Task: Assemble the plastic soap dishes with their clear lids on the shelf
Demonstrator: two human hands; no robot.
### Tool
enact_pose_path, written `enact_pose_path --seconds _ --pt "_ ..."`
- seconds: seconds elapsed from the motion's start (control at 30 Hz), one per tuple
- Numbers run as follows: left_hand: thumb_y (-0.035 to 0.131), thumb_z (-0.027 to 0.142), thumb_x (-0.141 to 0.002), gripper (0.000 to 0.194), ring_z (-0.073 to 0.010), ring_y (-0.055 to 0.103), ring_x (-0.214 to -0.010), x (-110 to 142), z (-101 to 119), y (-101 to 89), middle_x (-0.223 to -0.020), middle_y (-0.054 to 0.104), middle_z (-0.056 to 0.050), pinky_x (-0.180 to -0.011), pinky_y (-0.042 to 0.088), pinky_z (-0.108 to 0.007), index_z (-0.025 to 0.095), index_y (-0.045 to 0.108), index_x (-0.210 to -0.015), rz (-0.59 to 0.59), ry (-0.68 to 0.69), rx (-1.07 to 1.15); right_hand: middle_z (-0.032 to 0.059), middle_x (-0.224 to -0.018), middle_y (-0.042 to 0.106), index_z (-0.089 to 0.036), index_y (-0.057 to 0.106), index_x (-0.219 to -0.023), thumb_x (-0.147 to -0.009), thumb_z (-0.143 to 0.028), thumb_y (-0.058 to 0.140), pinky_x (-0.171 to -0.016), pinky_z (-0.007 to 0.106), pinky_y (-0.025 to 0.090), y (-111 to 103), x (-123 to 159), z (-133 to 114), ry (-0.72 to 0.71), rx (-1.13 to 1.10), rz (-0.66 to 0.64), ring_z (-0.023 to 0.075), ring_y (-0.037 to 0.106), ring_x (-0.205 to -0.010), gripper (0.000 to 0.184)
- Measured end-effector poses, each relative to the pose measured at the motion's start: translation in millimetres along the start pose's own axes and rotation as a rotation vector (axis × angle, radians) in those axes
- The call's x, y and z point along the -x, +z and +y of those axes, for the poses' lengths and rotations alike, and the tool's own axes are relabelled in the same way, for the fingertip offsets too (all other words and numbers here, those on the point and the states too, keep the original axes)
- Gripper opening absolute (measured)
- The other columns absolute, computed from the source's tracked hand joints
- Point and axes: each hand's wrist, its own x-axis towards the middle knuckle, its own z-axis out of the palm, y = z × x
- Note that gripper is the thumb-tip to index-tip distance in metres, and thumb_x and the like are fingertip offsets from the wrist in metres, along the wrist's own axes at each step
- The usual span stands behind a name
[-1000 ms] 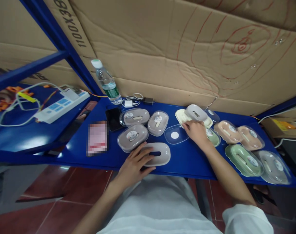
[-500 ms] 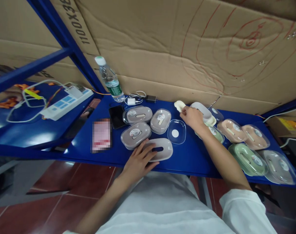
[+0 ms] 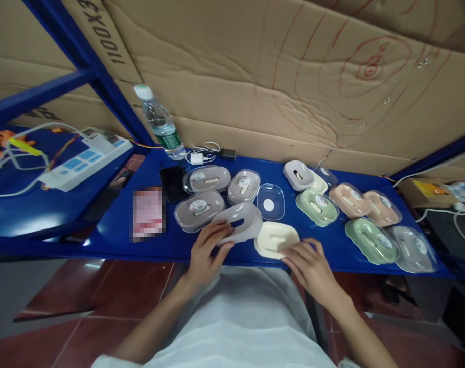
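Note:
My left hand [image 3: 207,250] is closed on the edge of a grey oval soap dish tray [image 3: 250,220] with a long slot, thumb in front and fingers over its left side. The tray is tilted and raised off the table. Just right of it, my right hand [image 3: 311,263] grips the right edge of a cream soap dish base [image 3: 274,239] near the table's front edge. Behind these two pieces lies a clear lid [image 3: 271,204] with a round white sticker. Grey lidded soap dishes [image 3: 200,210] stand to the left and behind my left hand.
Another grey tray [image 3: 298,175] rests over a cream piece at the back. Green [image 3: 317,207] and peach [image 3: 349,200] soap dishes stand to the right. A water bottle [image 3: 161,128], chargers [image 3: 202,156], a phone [image 3: 173,183] and a blurred pink item [image 3: 148,213] occupy the left.
My right hand has come from the back of the table to the front, bringing the cream base. My left hand has lifted and tilted the grey tray. The view has shifted slightly right.

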Motion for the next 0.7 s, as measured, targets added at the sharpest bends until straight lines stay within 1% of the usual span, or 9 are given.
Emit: enact_pose_path --seconds 0.13,0.23,0.3,0.4,0.43,0.5,0.57,0.63,0.7 --pt "0.07 0.025 -0.104 0.03 -0.0266 0.07 -0.129 1 -2 3.7 -0.126 0.077 -0.008 -0.112 0.059 -0.047 0.027 0.071 -0.134 -0.1 0.116 -0.019 0.005 -0.11 0.081 -0.025 0.074 -0.125 -0.11 -0.022 0.061 -0.101 0.045 0.048 19 -27 -10 -0.1 -0.047 -0.036 0.0219 0.071 -0.1 0.02" --pt "0.072 0.031 -0.103 0.034 -0.0272 0.072 -0.127 2 -5 5.7 -0.124 0.079 -0.008 -0.109 0.06 -0.047 0.028 0.07 -0.137 -0.164 0.19 -0.059 0.0048 -0.103 0.079 -0.024 0.077 -0.115 -0.109 -0.026 0.065 -0.091 0.04 0.052 26 -44 -10 -0.161 -0.085 -0.025 0.0221 0.069 -0.096 0.014" --pt "0.071 0.032 -0.104 0.034 -0.0277 0.072 -0.126 2 -5 5.9 -0.124 0.079 -0.008 -0.109 0.06 -0.048 0.028 0.069 -0.138 -0.162 0.205 -0.084 0.0047 -0.1 0.078 -0.023 0.077 -0.11 -0.107 -0.028 0.068 -0.087 0.039 0.053 27 -46 -7 -0.195 -0.12 0.032 0.0221 0.069 -0.094 0.011" --pt "0.071 0.032 -0.104 0.034 -0.0277 0.072 -0.128 -1 0 6.2 -0.125 0.079 -0.009 -0.112 0.058 -0.047 0.027 0.069 -0.137 -0.194 0.214 -0.129 0.0052 -0.101 0.077 -0.023 0.075 -0.118 -0.106 -0.027 0.07 -0.086 0.039 0.055 28 -36 3 -0.157 -0.174 0.16 0.0219 0.07 -0.094 0.014" --pt "0.071 0.032 -0.104 0.033 -0.0276 0.071 -0.129 -3 3 6.9 -0.125 0.079 -0.009 -0.115 0.056 -0.048 0.026 0.069 -0.137 -0.229 0.225 -0.146 0.0067 -0.106 0.077 -0.024 0.073 -0.124 -0.106 -0.029 0.07 -0.088 0.04 0.057 29 -31 5 -0.112 -0.166 0.201 0.023 0.071 -0.099 0.019" --pt "0.07 0.034 -0.105 0.031 -0.0275 0.069 -0.131 -8 9 10.2 -0.127 0.078 -0.009 -0.12 0.052 -0.048 0.024 0.07 -0.134 -0.317 0.25 -0.18 0.0122 -0.126 0.074 -0.026 0.069 -0.138 -0.105 -0.037 0.071 -0.098 0.045 0.059 31 -22 10 -0.024 -0.115 0.225 0.0283 0.07 -0.118 0.035" --pt "0.067 0.035 -0.107 0.029 -0.0274 0.068 -0.133 -14 14 15.3 -0.128 0.078 -0.009 -0.123 0.049 -0.05 0.024 0.071 -0.134 -0.401 0.267 -0.21 0.0162 -0.149 0.064 -0.027 0.062 -0.15 -0.104 -0.045 0.071 -0.11 0.052 0.056 33 -18 13 0.012 -0.075 0.158 0.0335 0.061 -0.139 0.05" --pt "0.064 0.036 -0.108 0.03 -0.0277 0.067 -0.134 -17 17 20.3 -0.128 0.077 -0.008 -0.126 0.046 -0.052 0.024 0.07 -0.135 -0.465 0.27 -0.238 0.0154 -0.16 0.057 -0.029 0.058 -0.154 -0.106 -0.045 0.069 -0.117 0.055 0.052 34 -18 14 0.012 -0.074 0.056 0.034 0.055 -0.147 0.052" --pt "0.063 0.035 -0.109 0.033 -0.0278 0.066 -0.135 -17 16 23.2 -0.13 0.077 -0.009 -0.128 0.044 -0.054 0.023 0.068 -0.139 -0.511 0.271 -0.252 0.0136 -0.161 0.057 -0.029 0.058 -0.154 -0.108 -0.041 0.065 -0.119 0.054 0.052 35 -20 14 0.022 -0.082 -0.002 0.0323 0.054 -0.148 0.048"
